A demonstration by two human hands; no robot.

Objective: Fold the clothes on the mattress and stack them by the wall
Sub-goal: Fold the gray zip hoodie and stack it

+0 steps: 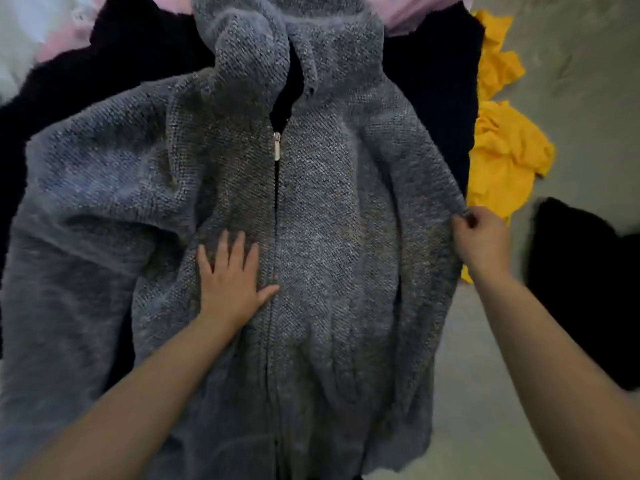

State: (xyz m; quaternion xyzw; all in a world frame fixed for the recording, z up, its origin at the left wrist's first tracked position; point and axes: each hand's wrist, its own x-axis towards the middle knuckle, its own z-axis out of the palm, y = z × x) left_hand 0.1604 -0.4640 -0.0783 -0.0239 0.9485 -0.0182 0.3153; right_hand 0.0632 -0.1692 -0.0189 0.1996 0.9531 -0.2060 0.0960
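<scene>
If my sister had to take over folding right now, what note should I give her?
Left hand: flat, fingers spread, pressing the grey hoodie beside its zip.
Right hand: pinches the hoodie's right edge; keep that grip.
The hoodie lies front up and zipped, spread over dark clothes.
A yellow garment lies crumpled to its right, with a black one nearer you.
Done: hoodie laid out and smoothed.
Left: fold its sleeves and body, do the other clothes, then stack them all by the wall. No folded stack is in view.
</scene>
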